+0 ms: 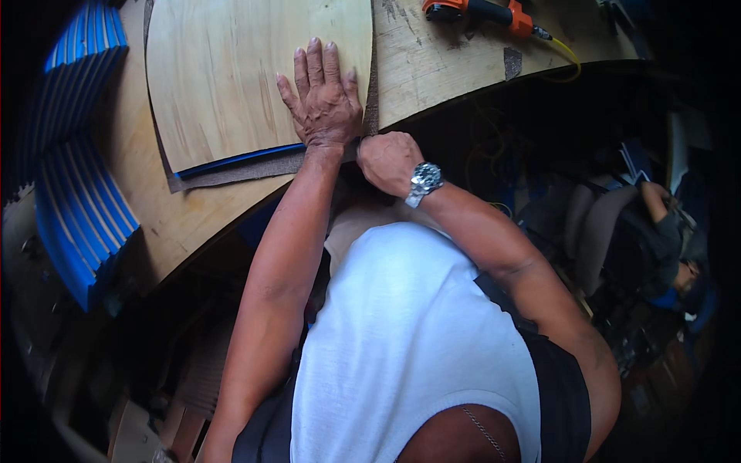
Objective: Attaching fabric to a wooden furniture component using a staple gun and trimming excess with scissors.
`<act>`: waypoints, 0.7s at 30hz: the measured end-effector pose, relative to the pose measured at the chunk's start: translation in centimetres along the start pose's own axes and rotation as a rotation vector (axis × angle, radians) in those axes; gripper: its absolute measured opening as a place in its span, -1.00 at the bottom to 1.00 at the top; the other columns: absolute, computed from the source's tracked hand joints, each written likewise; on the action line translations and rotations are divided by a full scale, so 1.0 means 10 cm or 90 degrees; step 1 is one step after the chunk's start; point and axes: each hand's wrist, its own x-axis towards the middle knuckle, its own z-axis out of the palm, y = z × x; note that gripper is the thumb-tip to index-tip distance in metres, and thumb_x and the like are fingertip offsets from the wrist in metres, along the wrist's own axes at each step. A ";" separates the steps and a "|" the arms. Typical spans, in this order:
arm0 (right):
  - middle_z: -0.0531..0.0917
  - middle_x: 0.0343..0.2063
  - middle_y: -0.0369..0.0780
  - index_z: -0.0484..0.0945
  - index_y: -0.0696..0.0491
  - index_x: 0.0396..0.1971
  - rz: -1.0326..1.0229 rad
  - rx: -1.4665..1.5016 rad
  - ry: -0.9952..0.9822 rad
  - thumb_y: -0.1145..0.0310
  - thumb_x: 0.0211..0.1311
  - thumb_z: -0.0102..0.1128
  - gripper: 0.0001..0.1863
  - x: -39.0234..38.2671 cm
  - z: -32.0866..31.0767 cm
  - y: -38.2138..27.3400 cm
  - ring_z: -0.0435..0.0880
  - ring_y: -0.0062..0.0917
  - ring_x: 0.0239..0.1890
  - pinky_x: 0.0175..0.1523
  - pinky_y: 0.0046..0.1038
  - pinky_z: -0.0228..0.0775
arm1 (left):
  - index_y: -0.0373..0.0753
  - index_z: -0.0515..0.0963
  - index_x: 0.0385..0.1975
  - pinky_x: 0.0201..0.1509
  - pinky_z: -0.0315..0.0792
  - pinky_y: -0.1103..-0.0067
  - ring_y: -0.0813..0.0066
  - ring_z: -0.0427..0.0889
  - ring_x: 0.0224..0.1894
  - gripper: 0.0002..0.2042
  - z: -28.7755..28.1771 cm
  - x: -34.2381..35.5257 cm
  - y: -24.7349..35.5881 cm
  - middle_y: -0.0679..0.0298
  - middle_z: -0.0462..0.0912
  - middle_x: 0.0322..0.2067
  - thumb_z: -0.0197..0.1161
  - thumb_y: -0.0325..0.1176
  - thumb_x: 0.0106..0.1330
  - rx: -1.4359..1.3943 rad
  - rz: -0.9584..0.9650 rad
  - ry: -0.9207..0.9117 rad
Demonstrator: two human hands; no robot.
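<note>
A pale wood-grained panel (231,85) with a blue near edge lies on a dark grey-brown mat (239,171) on the workbench. My left hand (324,104) presses flat on the panel near its right side, fingers spread. Just beyond the near right corner, at the mat's edge, my right hand (390,162) is curled into a fist, with a watch (424,181) on that wrist. The right fingertips are turned out of sight, and whatever they may grip is hidden. Both wrists come close together at this corner.
A stack of blue-edged panels (81,185) stands at the bench's left end. An orange and black air tool (490,11) with a yellow hose (573,58) lies on the workbench (432,77) at the far right. Another person (675,239) is at the right, beyond the bench edge.
</note>
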 end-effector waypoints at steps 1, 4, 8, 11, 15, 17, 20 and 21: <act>0.67 -0.61 -0.04 0.65 0.09 -0.61 0.028 -0.050 0.005 0.31 0.16 0.16 -0.76 0.02 0.04 -0.05 0.70 -0.13 -0.52 -0.34 -0.13 0.56 | -0.14 0.20 0.49 0.56 -0.32 -0.06 0.16 -0.07 0.60 -0.27 -0.02 0.03 0.00 0.17 0.05 0.55 0.02 0.16 0.43 0.003 0.011 0.006; 0.68 -0.60 -0.05 0.66 0.07 -0.63 0.068 -0.091 -0.006 0.32 0.10 0.17 -0.79 0.07 0.10 -0.19 0.71 -0.14 -0.51 -0.34 -0.13 0.57 | -0.14 0.21 0.49 0.56 -0.34 -0.07 0.16 -0.09 0.60 -0.17 -0.15 0.05 0.01 0.16 0.04 0.55 0.05 0.31 0.34 -0.089 0.015 0.015; 0.72 -0.55 -0.08 0.71 0.03 -0.61 0.117 -0.145 -0.037 0.32 0.12 0.15 -0.78 0.03 0.23 -0.27 0.75 -0.20 -0.45 -0.32 -0.18 0.59 | -0.15 0.21 0.49 0.57 -0.36 -0.06 0.16 -0.13 0.61 -0.03 -0.20 -0.07 -0.04 0.16 0.03 0.55 0.09 0.46 0.21 -0.140 0.049 0.018; 0.73 -0.53 -0.08 0.73 0.02 -0.59 0.139 -0.160 -0.033 0.32 0.16 0.13 -0.76 0.05 0.22 -0.32 0.77 -0.21 -0.42 -0.30 -0.19 0.60 | -0.12 0.21 0.49 0.58 -0.34 -0.04 0.16 -0.12 0.61 -0.05 -0.27 -0.04 -0.17 0.16 0.03 0.55 0.08 0.45 0.22 -0.135 0.109 -0.004; 0.70 -0.54 -0.04 0.70 0.05 -0.59 0.130 -0.097 -0.016 0.31 0.23 0.09 -0.72 0.03 0.21 -0.45 0.74 -0.15 -0.42 -0.29 -0.16 0.58 | -0.04 0.22 0.49 0.59 -0.27 0.01 0.17 -0.06 0.60 -0.23 -0.22 -0.05 -0.36 0.21 0.08 0.54 0.03 0.29 0.37 -0.099 0.200 -0.051; 0.65 -0.56 0.02 0.63 0.11 -0.62 0.080 -0.008 -0.011 0.32 0.28 0.05 -0.68 0.06 0.17 -0.48 0.70 -0.09 -0.46 -0.32 -0.12 0.53 | 0.00 0.27 0.46 0.59 -0.24 0.06 0.19 0.00 0.58 -0.36 -0.15 0.00 -0.39 0.26 0.14 0.53 0.01 0.14 0.45 -0.071 0.218 -0.010; 0.63 -0.53 0.06 0.59 0.15 -0.57 0.122 0.120 -0.009 0.27 0.39 -0.04 -0.61 -0.09 0.14 -0.25 0.67 -0.04 -0.43 -0.30 -0.09 0.48 | 0.05 0.31 0.44 0.58 -0.18 0.07 0.20 0.07 0.56 -0.45 -0.12 0.04 -0.39 0.30 0.20 0.50 -0.02 0.00 0.49 -0.091 0.211 0.015; 0.62 -0.52 0.09 0.58 0.17 -0.55 0.142 0.183 -0.003 0.24 0.44 -0.08 -0.57 -0.10 0.12 -0.19 0.65 -0.02 -0.41 -0.29 -0.08 0.46 | 0.07 0.32 0.43 0.58 -0.15 0.08 0.21 0.11 0.55 -0.49 -0.12 0.08 -0.41 0.33 0.23 0.49 -0.04 -0.06 0.51 -0.100 0.212 0.032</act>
